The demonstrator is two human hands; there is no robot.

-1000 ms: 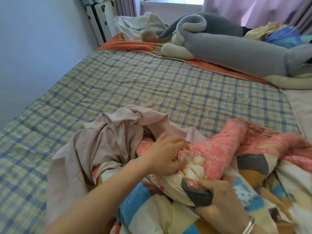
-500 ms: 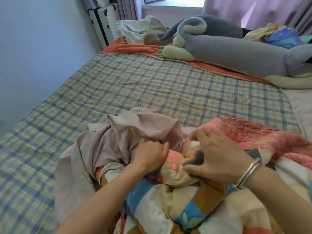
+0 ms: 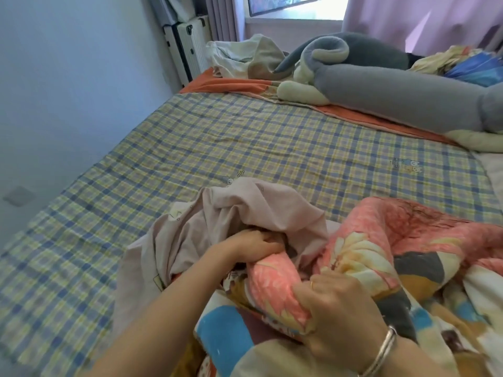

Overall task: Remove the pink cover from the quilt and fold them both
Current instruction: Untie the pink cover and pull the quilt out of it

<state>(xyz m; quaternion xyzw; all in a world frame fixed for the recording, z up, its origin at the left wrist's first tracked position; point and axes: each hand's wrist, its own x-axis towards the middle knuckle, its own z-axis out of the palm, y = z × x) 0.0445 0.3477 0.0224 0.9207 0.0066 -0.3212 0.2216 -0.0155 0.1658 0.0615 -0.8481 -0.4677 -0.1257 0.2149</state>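
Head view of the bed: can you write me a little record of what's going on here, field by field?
Surface: plaid bed sheet
Pink cover: bunched, partly off the quilt
Quilt: patterned, crumpled, one end out of the cover
Left hand: curled into the cover's folds
Right hand: grips a bunch of quilt; bracelet on the wrist
Behind: grey plush toy lying along the far side
Folded yet: neither
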